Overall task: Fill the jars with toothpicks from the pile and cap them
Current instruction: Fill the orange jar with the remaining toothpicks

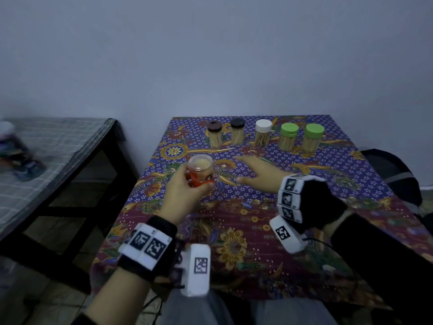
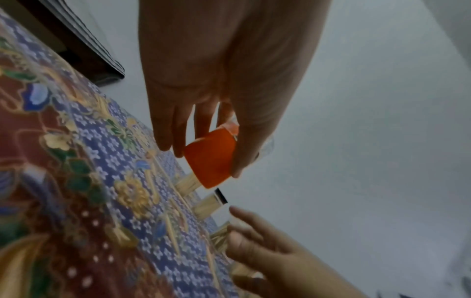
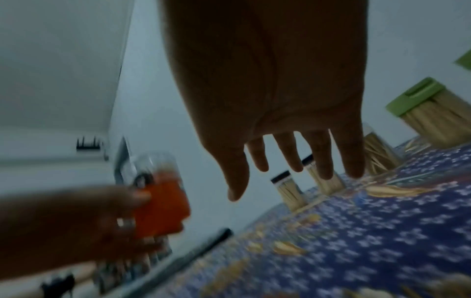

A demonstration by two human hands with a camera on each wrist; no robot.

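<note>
Patterned cloth covers the desk (image 1: 257, 231). Left hand (image 1: 185, 191) grips an orange-labelled jar (image 1: 201, 170) aloft. Right hand (image 1: 262, 174) hovers, fingers (image 3: 318, 157) spread, empty.

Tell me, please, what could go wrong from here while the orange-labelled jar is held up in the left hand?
The left hand holds the orange-labelled jar off the cloth by its side; I can't tell whether it is capped, so tilting might spill its toothpicks. The right hand, open, reaches toward a loose toothpick lying just before the row of capped jars; a sweep there could knock one over.
</note>
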